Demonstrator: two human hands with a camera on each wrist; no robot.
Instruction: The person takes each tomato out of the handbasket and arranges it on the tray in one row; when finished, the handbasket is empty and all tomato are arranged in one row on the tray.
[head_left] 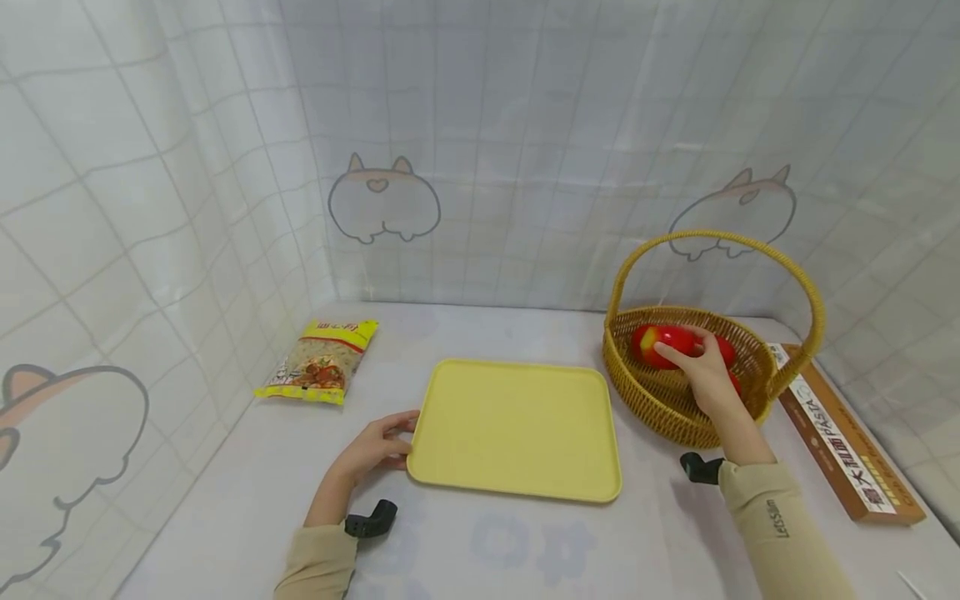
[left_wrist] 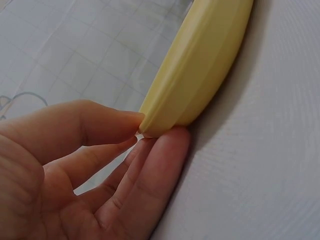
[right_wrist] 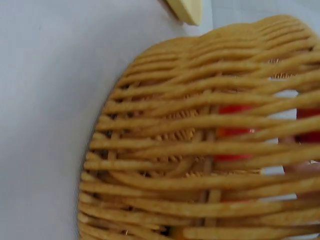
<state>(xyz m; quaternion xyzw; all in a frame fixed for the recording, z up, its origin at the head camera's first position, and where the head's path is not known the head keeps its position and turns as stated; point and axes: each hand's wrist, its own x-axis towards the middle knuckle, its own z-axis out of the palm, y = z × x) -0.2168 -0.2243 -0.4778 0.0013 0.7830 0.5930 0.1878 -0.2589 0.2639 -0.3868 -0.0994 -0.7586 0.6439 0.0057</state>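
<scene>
My left hand (head_left: 381,442) is at the left edge of a shallow yellow tray (head_left: 517,429). In the left wrist view its thumb and fingers pinch the end of the tray rim (left_wrist: 200,65). My right hand (head_left: 708,367) reaches inside a woven wicker basket (head_left: 652,400) with a tall handle. It grips a glossy red apple (head_left: 675,340) that shows a yellow patch. Other red fruits (head_left: 725,350) lie around it, partly covered by the hand. From the right wrist, the basket wall (right_wrist: 165,135) hides most of the hand, and red shows through its gaps.
A yellow-edged food packet (head_left: 318,364) lies at the back left. To the right of the basket lies a long brown pasta box (head_left: 847,442). Patterned white curtains (head_left: 510,167) stand behind and on both sides of the white table (head_left: 600,550).
</scene>
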